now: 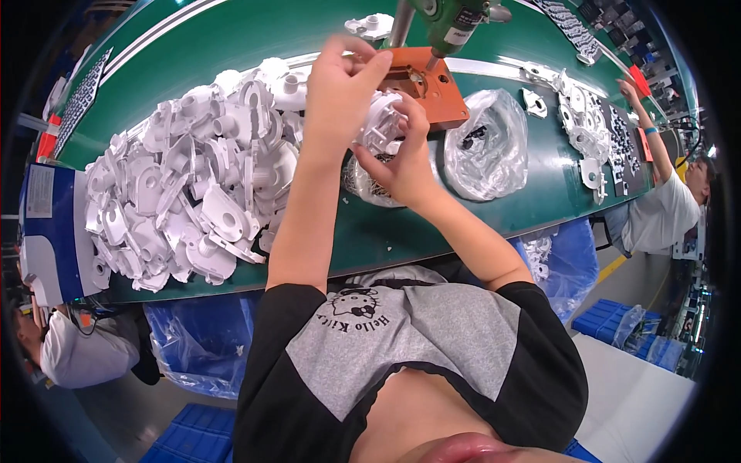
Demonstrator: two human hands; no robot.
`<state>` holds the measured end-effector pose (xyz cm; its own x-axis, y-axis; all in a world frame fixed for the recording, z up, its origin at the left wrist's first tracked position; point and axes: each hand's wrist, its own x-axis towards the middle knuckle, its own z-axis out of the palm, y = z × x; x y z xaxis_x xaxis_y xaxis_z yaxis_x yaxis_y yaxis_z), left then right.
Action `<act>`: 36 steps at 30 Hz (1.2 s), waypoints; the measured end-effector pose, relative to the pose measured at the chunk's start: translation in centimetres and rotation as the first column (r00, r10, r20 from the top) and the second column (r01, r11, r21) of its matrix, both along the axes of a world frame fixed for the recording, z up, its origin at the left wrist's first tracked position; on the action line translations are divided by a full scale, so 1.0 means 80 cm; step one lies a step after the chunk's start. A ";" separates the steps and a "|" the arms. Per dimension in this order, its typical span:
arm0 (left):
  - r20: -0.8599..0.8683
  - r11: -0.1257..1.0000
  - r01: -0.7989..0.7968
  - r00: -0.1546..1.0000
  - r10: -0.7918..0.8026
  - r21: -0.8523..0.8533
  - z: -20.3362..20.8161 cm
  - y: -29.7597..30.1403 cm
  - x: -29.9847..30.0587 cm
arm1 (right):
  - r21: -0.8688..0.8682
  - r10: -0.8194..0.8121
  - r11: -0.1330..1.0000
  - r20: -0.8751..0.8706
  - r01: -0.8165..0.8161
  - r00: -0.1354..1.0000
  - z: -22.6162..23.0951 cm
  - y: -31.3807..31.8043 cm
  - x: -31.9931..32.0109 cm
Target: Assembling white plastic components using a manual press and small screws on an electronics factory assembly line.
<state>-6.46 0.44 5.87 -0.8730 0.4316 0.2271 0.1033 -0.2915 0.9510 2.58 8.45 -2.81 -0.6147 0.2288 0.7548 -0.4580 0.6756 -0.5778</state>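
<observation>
Nearest, the flat green surface (370, 247) is stretching beneath both hands. On it, a clear plastic bag of thin metal pieces (361, 184) is lying just below the right hand (411, 158). The right fingers are grasping a white, rounded, moulded plastic part (378, 127) above that bag. A large heap of similar white plastic parts (181, 189) is spreading to the left, and a crumpled clear bag with small black pieces (502, 170) is sitting to the right. Farther up, the left hand (343, 92) is curling its fingers, thumb and forefinger drawn together; whether they are pinching anything, I cannot tell. Beyond, an orange, recessed rectangular block (448, 104) is resting below a green metal machine head (450, 23).
</observation>
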 end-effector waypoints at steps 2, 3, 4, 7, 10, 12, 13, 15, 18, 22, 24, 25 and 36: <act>0.002 0.999 0.038 0.999 -0.038 -0.012 -0.005 0.007 0.000 | -0.143 0.085 0.987 0.111 -0.068 0.990 0.000 0.011 0.007; 0.003 0.998 0.053 0.999 -0.053 -0.020 -0.007 0.009 0.000 | -0.071 0.042 0.997 0.168 -0.031 0.985 0.009 0.018 0.011; -0.049 0.999 -0.002 0.999 0.005 0.043 -0.008 0.010 0.001 | -0.114 0.048 0.993 0.206 -0.024 0.977 0.020 0.025 0.012; -0.206 0.988 -0.150 0.968 0.144 -0.018 0.002 0.015 0.014 | -0.287 0.077 0.957 0.151 -0.030 0.986 0.045 0.058 0.010; -0.130 1.000 0.024 0.991 -0.023 0.008 -0.024 0.026 0.009 | -0.494 0.098 0.869 0.139 -0.017 0.985 0.077 0.064 0.014; -0.062 0.970 0.219 0.972 -0.226 -0.102 -0.018 0.029 0.021 | -0.518 0.073 0.855 0.173 0.027 0.982 0.079 0.077 0.017; -0.025 0.936 0.345 0.937 -0.347 -0.070 -0.024 0.036 0.023 | -0.518 0.073 0.855 0.172 0.027 0.982 0.078 0.079 0.018; -0.082 0.939 0.337 0.936 -0.342 -0.077 -0.014 0.037 0.038 | -0.491 0.095 0.871 0.148 -0.011 0.984 0.075 0.084 0.022; -0.147 0.948 0.280 0.942 -0.302 -0.155 -0.006 0.037 0.045 | -0.606 0.159 0.794 0.127 -0.050 0.979 0.068 0.095 0.024; -0.125 0.930 0.322 0.930 -0.345 -0.176 -0.018 0.043 0.037 | -0.727 0.291 0.674 0.097 -0.132 0.952 0.061 0.099 0.026; -0.075 0.931 0.352 0.930 -0.360 -0.095 -0.023 0.046 0.038 | -0.725 0.301 0.676 0.104 -0.135 0.948 0.066 0.098 0.025; -0.058 0.932 0.359 0.931 -0.361 -0.042 -0.023 0.047 0.041 | -0.720 0.310 0.680 0.111 -0.138 0.944 0.068 0.097 0.025; -0.191 0.909 0.365 0.896 -0.401 -0.200 -0.012 0.044 0.057 | -0.594 0.252 0.797 0.166 -0.108 0.953 0.048 0.100 0.025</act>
